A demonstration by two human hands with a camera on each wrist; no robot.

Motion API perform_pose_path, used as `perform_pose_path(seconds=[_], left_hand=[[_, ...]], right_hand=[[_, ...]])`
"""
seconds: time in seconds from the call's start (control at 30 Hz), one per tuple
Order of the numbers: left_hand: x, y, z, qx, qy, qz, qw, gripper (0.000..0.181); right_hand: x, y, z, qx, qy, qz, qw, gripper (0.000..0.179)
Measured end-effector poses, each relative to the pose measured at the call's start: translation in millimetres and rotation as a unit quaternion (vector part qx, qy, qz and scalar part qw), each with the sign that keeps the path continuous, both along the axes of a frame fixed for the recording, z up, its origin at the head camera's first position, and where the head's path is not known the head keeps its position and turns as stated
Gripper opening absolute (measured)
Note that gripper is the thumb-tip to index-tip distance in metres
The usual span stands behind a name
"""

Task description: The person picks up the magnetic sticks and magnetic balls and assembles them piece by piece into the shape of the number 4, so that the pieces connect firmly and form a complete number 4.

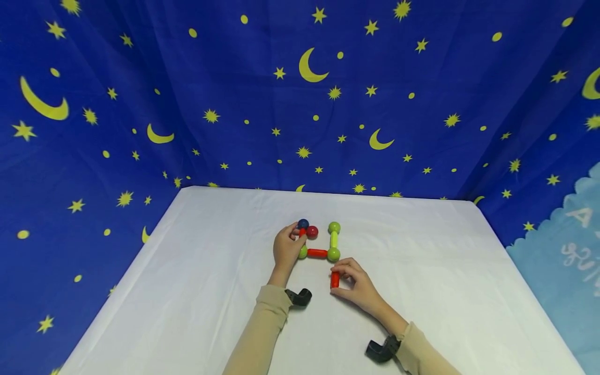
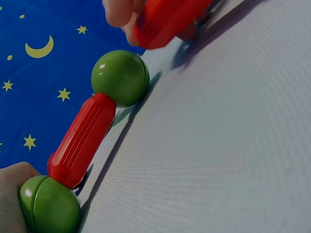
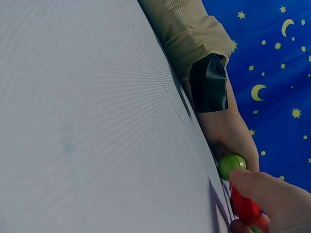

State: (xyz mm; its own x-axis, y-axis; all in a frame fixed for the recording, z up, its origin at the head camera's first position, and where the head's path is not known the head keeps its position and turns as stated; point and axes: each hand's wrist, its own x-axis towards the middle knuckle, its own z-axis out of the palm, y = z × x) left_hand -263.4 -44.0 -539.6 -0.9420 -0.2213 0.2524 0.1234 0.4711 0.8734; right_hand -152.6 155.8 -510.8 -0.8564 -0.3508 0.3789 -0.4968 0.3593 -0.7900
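My left hand (image 1: pixel 286 250) is at the left side of a ball-and-rod figure, its fingers pinching a short red rod (image 1: pixel 302 233) below a blue ball (image 1: pixel 303 223). A dark red ball (image 1: pixel 312 232) sits just right of that rod. Along the near side, another red rod (image 2: pixel 83 141) joins two green balls, a left one (image 2: pixel 50 206) and a right one (image 2: pixel 120 77). From the right one a yellow-green rod (image 1: pixel 334 240) runs back to a further green ball (image 1: pixel 334 227). Nearer to me, my right hand (image 1: pixel 358 286) pinches a separate red rod (image 1: pixel 335 279) between thumb and fingers.
A white cloth covers the table (image 1: pixel 197 291). Blue fabric (image 1: pixel 262 104) with yellow moons and stars hangs behind and at the sides. Black camera mounts, left (image 1: pixel 300 297) and right (image 1: pixel 382 350), jut out from the wrists. A light blue panel (image 1: pixel 562 260) is at far right.
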Motion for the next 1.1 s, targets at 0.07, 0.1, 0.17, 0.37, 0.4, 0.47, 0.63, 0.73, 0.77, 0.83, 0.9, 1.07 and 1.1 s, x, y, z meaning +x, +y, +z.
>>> perform_pose_path(seconds=[0.07, 0.1, 0.17, 0.37, 0.4, 0.47, 0.63, 0.73, 0.77, 0.83, 0.9, 1.07, 1.1], left_hand=[[-0.1, 0.3, 0.1, 0.0, 0.001, -0.001, 1.0, 0.041], [-0.1, 0.5, 0.3, 0.0, 0.0, -0.001, 1.0, 0.041], [0.1, 0.8, 0.8, 0.0, -0.001, -0.001, 1.0, 0.041], [0.5, 0.9, 0.9, 0.001, -0.006, -0.001, 1.0, 0.041], [0.5, 0.8, 0.5, 0.001, -0.007, -0.001, 1.0, 0.041], [-0.1, 0.9, -0.2, 0.0, -0.006, 0.0, 1.0, 0.041], [-1.1, 1.0, -0.7, 0.002, -0.003, 0.001, 1.0, 0.041], [-1.2, 1.0, 0.0, 0.001, -0.002, 0.002, 1.0, 0.041], [-1.4, 1.0, 0.0, -0.001, -0.002, 0.002, 1.0, 0.041], [-1.0, 1.0, 0.6, -0.002, -0.002, 0.002, 1.0, 0.041], [-0.3, 1.0, 0.9, -0.003, -0.002, 0.001, 1.0, 0.042], [1.2, 0.8, 0.7, -0.002, 0.002, -0.001, 1.0, 0.042], [1.4, 0.9, 0.6, -0.001, 0.002, -0.001, 1.0, 0.041]], right_hand=[[-0.3, 0, -0.2, -0.006, 0.012, 0.003, 0.9999, 0.038], [-0.5, 0, -0.4, -0.01, 0.02, 0.006, 0.9997, 0.038], [-0.9, 0, -1.0, -0.016, 0.028, 0.014, 0.9994, 0.037], [-3.0, 0, -4.7, -0.027, 0.029, 0.027, 0.9988, 0.036], [-3.3, 0, -4.8, -0.029, 0.031, 0.029, 0.9987, 0.036], [-4.1, 0, -3.9, -0.03, 0.037, 0.033, 0.9983, 0.036], [-6.0, -1, -0.8, -0.027, 0.062, 0.044, 0.9967, 0.036], [-7.4, -1, -0.1, -0.027, 0.069, 0.048, 0.9961, 0.036], [-7.8, -1, 0.1, -0.027, 0.07, 0.048, 0.996, 0.036], [-8.3, -1, 0.2, -0.029, 0.07, 0.049, 0.9959, 0.036], [-8.7, -1, -0.5, -0.033, 0.071, 0.05, 0.9957, 0.035], [-10.3, -1, -3.3, -0.044, 0.074, 0.054, 0.9948, 0.034], [-10.7, -1, -3.6, -0.045, 0.076, 0.054, 0.9946, 0.034]])
